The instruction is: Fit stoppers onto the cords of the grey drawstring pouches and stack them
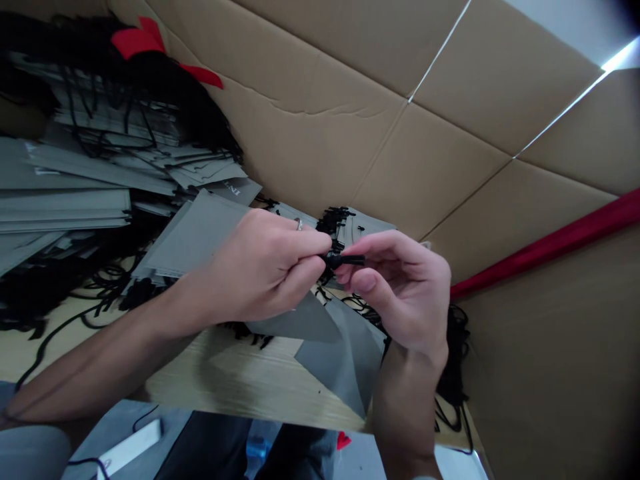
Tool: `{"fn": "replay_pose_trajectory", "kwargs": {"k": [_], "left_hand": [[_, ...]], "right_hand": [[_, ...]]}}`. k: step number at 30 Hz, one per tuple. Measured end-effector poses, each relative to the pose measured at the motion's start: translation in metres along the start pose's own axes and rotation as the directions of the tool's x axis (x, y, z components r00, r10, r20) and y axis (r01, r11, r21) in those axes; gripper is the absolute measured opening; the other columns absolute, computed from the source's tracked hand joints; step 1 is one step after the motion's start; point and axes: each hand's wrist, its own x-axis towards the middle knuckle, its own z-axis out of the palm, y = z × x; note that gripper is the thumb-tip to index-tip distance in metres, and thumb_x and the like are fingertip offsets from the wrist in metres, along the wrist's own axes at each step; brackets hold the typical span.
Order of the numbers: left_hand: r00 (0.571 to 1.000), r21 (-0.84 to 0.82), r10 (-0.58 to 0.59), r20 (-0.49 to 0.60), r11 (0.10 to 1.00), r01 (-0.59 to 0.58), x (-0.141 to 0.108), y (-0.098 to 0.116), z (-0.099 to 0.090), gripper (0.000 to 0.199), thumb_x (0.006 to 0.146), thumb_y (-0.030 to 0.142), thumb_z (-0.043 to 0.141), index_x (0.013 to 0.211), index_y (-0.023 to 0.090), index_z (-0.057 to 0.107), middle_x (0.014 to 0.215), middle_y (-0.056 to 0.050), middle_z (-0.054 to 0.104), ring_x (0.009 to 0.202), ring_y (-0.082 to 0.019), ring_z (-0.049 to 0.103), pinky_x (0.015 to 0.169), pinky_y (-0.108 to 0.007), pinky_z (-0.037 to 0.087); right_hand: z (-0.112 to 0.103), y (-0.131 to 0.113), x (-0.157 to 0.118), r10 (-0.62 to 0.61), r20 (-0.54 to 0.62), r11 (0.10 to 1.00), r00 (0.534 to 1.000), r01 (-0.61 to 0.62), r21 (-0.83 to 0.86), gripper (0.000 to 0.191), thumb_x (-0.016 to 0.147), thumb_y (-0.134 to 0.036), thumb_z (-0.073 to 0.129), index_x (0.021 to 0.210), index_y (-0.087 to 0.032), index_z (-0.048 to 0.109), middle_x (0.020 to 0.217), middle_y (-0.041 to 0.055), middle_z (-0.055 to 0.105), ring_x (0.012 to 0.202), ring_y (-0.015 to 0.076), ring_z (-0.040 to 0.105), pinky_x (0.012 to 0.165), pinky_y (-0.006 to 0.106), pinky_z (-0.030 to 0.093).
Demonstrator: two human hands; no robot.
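My left hand, a ring on one finger, is closed in a fist and pinches a black cord between thumb and forefinger. The cord's stubby end sticks out to the right, towards my right hand. My right fingers curl behind that end and touch it, with the thumb just below. Beneath both hands lie grey flat paper pieces that look like bags, partly covered by my left hand. A grey stack lies behind my left wrist. Black cord ends are bunched beyond my fingers.
Piles of grey bags with black cords fill the left side, and a red strip lies on top. Cardboard walls enclose the wooden table. More black cords hang at right, below a red band.
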Motion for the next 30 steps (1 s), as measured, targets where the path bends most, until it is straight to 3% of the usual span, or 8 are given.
{"fn": "replay_pose_trajectory", "kwargs": {"k": [5, 11, 15, 18, 21, 23, 30], "left_hand": [[0.998, -0.048, 0.066, -0.024, 0.997, -0.067, -0.002, -0.001, -0.001, 0.032, 0.105, 0.015, 0.043, 0.079, 0.026, 0.026, 0.06, 0.005, 0.029, 0.055, -0.015, 0.028, 0.058, -0.038, 0.022], [0.997, -0.234, 0.064, 0.042, 0.971, -0.053, 0.002, -0.001, -0.008, 0.035, 0.106, 0.009, 0.039, 0.077, 0.024, 0.026, 0.059, 0.005, 0.036, 0.053, -0.012, 0.034, 0.057, -0.035, 0.028], [0.998, -0.302, 0.002, 0.065, 0.953, 0.017, 0.004, -0.003, -0.004, 0.036, 0.103, 0.01, 0.042, 0.074, 0.024, 0.027, 0.056, 0.005, 0.034, 0.051, -0.012, 0.031, 0.054, -0.035, 0.026], [0.998, -0.284, -0.016, 0.067, 0.958, 0.035, 0.005, -0.003, 0.002, 0.036, 0.1, 0.012, 0.045, 0.07, 0.024, 0.03, 0.056, 0.005, 0.032, 0.051, -0.012, 0.031, 0.054, -0.035, 0.026], [0.998, -0.284, -0.018, 0.063, 0.958, 0.035, 0.004, -0.003, 0.006, 0.033, 0.099, 0.012, 0.047, 0.068, 0.023, 0.042, 0.057, 0.004, 0.047, 0.052, -0.011, 0.04, 0.056, -0.034, 0.03], [0.997, -0.292, -0.017, 0.072, 0.956, 0.037, 0.003, -0.004, 0.007, 0.033, 0.099, 0.012, 0.048, 0.068, 0.022, 0.046, 0.058, 0.004, 0.051, 0.053, -0.011, 0.042, 0.056, -0.034, 0.031], [0.989, -0.351, -0.071, 0.128, 0.93, 0.112, 0.005, -0.004, 0.006, 0.034, 0.103, 0.016, 0.046, 0.07, 0.021, 0.045, 0.058, 0.006, 0.039, 0.053, -0.01, 0.034, 0.055, -0.033, 0.026]], "right_hand": [[0.003, 0.001, -0.002, -0.063, 0.006, 0.974, 0.998, 0.062, -0.217, 0.008, 0.111, -0.022, 0.091, 0.107, -0.029, 0.09, 0.089, -0.0033, 0.085, 0.074, 0.0121, 0.079, 0.066, 0.023, 0.063], [0.002, 0.003, -0.004, -0.119, -0.06, 0.969, 0.991, 0.103, -0.224, 0.009, 0.115, -0.023, 0.087, 0.107, -0.028, 0.089, 0.087, -0.0035, 0.087, 0.07, 0.0123, 0.079, 0.061, 0.024, 0.061], [-0.004, 0.003, -0.005, -0.073, -0.021, 0.974, 0.997, 0.067, -0.215, 0.011, 0.112, -0.018, 0.089, 0.112, -0.03, 0.09, 0.093, -0.002, 0.088, 0.075, 0.014, 0.079, 0.065, 0.025, 0.064], [-0.006, 0.004, -0.004, -0.054, 0.048, 0.988, 0.997, 0.06, -0.145, 0.038, 0.099, -0.017, 0.102, 0.132, -0.032, 0.089, 0.116, 0.0013, 0.091, 0.09, 0.0183, 0.084, 0.075, 0.029, 0.071], [-0.002, 0.007, -0.004, -0.093, 0.068, 0.985, 0.993, 0.102, -0.139, 0.055, 0.089, -0.016, 0.11, 0.136, -0.033, 0.089, 0.123, 0.0024, 0.091, 0.097, 0.0224, 0.085, 0.079, 0.034, 0.073], [0.002, 0.01, -0.004, -0.118, 0.055, 0.975, 0.991, 0.127, -0.183, 0.047, 0.09, -0.014, 0.108, 0.129, -0.033, 0.091, 0.117, 0.0009, 0.092, 0.095, 0.0217, 0.084, 0.081, 0.034, 0.073], [0.002, 0.013, -0.002, -0.159, 0.002, 0.959, 0.987, 0.155, -0.237, 0.031, 0.093, -0.013, 0.105, 0.116, -0.03, 0.093, 0.103, 0.0006, 0.091, 0.087, 0.0201, 0.084, 0.077, 0.033, 0.072]]}}
